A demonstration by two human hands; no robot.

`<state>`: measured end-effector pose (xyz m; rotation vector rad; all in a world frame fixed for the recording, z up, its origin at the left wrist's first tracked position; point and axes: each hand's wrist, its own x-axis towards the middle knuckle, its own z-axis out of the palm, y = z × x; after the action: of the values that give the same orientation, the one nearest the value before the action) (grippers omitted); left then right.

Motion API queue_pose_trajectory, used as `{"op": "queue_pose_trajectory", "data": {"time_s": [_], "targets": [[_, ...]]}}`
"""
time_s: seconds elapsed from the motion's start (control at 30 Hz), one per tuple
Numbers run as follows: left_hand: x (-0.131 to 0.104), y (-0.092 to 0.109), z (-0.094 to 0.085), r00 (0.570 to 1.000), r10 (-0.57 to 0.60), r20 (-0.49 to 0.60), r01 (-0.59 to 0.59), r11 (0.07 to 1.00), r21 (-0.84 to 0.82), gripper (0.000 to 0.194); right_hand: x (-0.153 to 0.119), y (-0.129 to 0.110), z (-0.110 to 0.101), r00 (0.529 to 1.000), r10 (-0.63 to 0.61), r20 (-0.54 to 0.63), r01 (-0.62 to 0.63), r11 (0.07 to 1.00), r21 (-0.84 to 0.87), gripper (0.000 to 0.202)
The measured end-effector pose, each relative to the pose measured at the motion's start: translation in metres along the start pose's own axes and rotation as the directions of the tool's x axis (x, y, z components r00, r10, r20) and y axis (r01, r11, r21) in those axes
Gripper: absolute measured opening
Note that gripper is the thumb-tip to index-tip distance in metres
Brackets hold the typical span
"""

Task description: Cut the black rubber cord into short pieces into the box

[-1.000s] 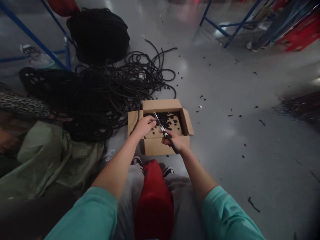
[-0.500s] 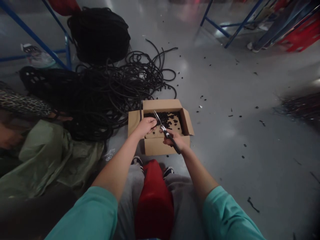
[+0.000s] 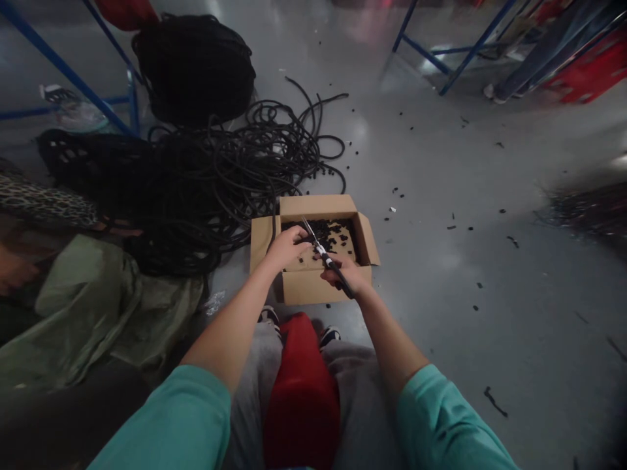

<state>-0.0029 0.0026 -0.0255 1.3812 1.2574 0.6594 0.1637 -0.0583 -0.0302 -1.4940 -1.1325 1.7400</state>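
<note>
My right hand (image 3: pixel 345 275) is closed around black-handled scissors (image 3: pixel 321 250), their slim silver blades pointing up and left over the box. Just left of the blades, my left hand (image 3: pixel 289 247) is loosely curled on a black cord (image 3: pixel 273 219), with a gap showing between thumb and fingertips. That cord comes down over the box's left flap into the hand; its end is hidden by the fingers. Below both hands stands an open cardboard box (image 3: pixel 321 287), with many short black cut pieces (image 3: pixel 337 228) lying inside.
A large tangle of black cord (image 3: pixel 235 163) spreads on the floor at left, with a thick coil (image 3: pixel 193 68) behind it. Another person's patterned sleeve (image 3: pixel 49 199) and a green sheet (image 3: pixel 98 307) are at left. A red seat (image 3: pixel 301 398) is between my legs. Scraps dot the floor.
My left hand's pinch has loosened, the thumb and fingers parting, and it has shifted slightly away from the blades. The scissors have barely moved, and their blades look closer together.
</note>
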Motion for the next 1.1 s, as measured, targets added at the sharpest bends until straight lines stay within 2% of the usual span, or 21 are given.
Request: {"op": "queue_pose_trajectory", "data": {"time_s": [0.27,0.6,0.73,0.93,1.1], "targets": [[0.003,-0.006,0.001,0.992,0.029,0.122,-0.032,0.999,0.026,0.016,0.003,0.004,-0.002,0.997,-0.077,0.025,0.076,0.996,0.043,0.055],[0.000,0.002,0.005,0.993,-0.068,0.098,0.077,0.993,-0.091,0.013,0.000,-0.001,-0.001,1.000,-0.017,0.009,0.017,1.000,0.014,0.056],[0.003,-0.002,0.005,0.991,-0.101,0.090,0.104,0.994,-0.032,0.014,0.001,0.000,-0.001,1.000,-0.004,0.003,0.004,1.000,-0.015,0.055],[0.010,-0.013,0.002,0.997,-0.042,0.069,0.034,0.993,0.114,0.012,0.001,0.000,-0.001,0.999,0.039,-0.002,-0.039,0.999,-0.001,0.057],[0.005,-0.006,0.002,0.991,-0.088,0.105,0.087,0.996,0.011,0.013,0.000,0.003,-0.002,0.997,0.023,0.077,-0.027,0.998,0.052,0.058]]}}
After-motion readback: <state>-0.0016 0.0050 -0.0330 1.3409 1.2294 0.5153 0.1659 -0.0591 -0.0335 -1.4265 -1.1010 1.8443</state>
